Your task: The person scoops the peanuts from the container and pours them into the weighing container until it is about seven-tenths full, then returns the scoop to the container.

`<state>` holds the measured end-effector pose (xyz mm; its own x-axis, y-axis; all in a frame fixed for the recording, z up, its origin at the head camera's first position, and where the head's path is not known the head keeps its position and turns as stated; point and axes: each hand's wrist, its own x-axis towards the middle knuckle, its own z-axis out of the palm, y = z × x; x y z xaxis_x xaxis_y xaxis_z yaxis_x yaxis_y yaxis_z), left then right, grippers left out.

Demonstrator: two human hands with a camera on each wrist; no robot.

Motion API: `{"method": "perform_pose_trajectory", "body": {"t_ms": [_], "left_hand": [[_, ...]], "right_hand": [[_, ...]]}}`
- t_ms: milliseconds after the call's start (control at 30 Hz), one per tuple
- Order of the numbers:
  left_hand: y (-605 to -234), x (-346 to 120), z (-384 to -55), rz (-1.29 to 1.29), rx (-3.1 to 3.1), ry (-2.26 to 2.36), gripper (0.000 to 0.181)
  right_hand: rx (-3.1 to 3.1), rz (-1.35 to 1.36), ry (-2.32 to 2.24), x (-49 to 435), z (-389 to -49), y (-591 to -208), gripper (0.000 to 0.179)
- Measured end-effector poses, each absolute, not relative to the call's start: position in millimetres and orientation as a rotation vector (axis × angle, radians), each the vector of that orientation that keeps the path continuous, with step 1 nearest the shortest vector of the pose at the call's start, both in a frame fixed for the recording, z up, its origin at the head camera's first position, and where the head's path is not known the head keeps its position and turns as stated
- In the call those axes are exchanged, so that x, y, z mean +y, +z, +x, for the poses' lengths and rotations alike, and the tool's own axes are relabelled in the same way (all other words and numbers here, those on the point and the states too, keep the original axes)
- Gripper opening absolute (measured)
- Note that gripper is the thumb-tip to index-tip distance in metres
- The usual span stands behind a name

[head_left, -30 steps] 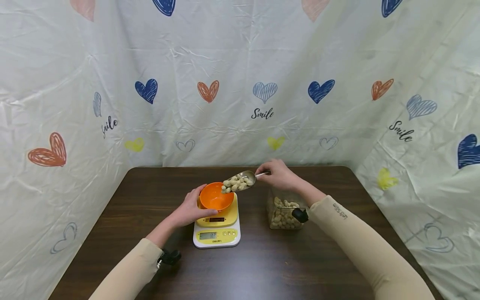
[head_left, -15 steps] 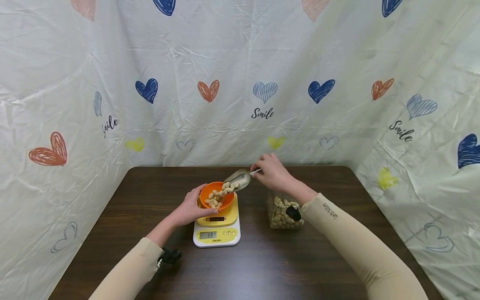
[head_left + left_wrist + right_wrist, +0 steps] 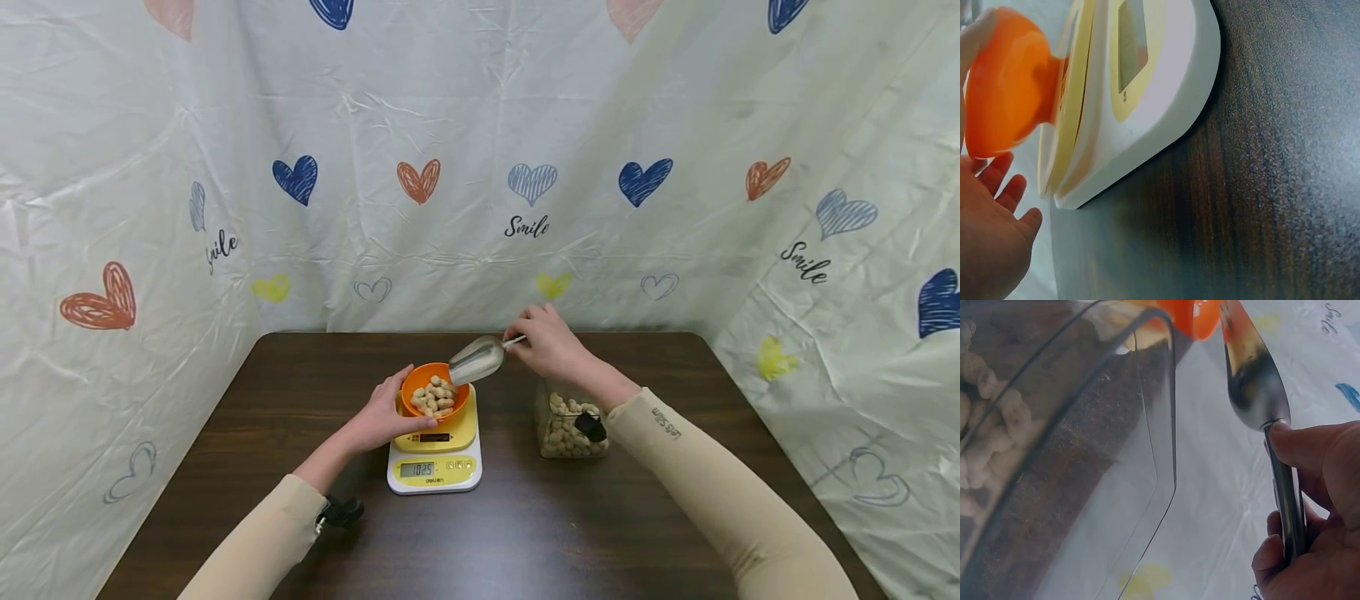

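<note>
My left hand [image 3: 378,417] holds an orange bowl [image 3: 423,372] between thumb and fingers. The bowl stands on a yellow-and-white kitchen scale [image 3: 467,442], whose display seems to read 102.5. Unshelled peanuts [image 3: 435,397] lie in the bowl. In the left wrist view, the thumb is on the upper side of the bowl [image 3: 1010,87] and the other fingers lie along its lower side. With my right hand [image 3: 551,342] I grip the handle of a metal scoop [image 3: 477,360]. Its tilted front end hangs at the bowl's right rim, and no peanuts show in it.
Right of the scale stands a clear plastic container [image 3: 542,429] with many peanuts [image 3: 568,433], partly beneath my right forearm. The dark wooden table [image 3: 510,533] meets a white curtain [image 3: 480,308] with printed hearts at its back edge.
My right hand has moved slightly left and tipped the scoop; the peanuts in it have slid into the bowl. The scale's number has risen. My left hand has stayed on the bowl.
</note>
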<state>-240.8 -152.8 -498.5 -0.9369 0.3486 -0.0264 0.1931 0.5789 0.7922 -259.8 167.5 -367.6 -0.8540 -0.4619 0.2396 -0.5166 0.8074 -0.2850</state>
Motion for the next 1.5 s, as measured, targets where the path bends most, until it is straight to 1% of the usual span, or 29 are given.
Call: {"method": "perform_pose_trajectory", "body": {"t_ms": [200, 567, 867, 1233, 1500], "left_hand": [[-493.9, -154.2, -240.0, 0.456, 2.629, 1.311, 0.122], [-457.6, -145.6, -224.6, 0.58, 2.746, 1.372, 0.112], [-439.3, -123.5, -206.1, 0.695, 2.702, 1.382, 0.103], [-428.7, -89.1, -186.8, 0.909, 2.572, 1.393, 0.104], [-423.5, -58.9, -184.3, 0.968, 2.52, 1.332, 0.106]], "right_hand": [[-2.822, 0.765, 0.587, 178.0, -255.0, -362.9, 0.012], [-2.846, 0.693, 0.659, 216.8, -238.3, -345.5, 0.014], [-2.814, 0.662, 0.637, 248.1, -224.8, -338.2, 0.013], [-2.71, 0.644, 0.471, 291.1, -202.4, -327.3, 0.01], [-2.627, 0.702, 0.343, 312.5, -196.7, -326.8, 0.011]]}}
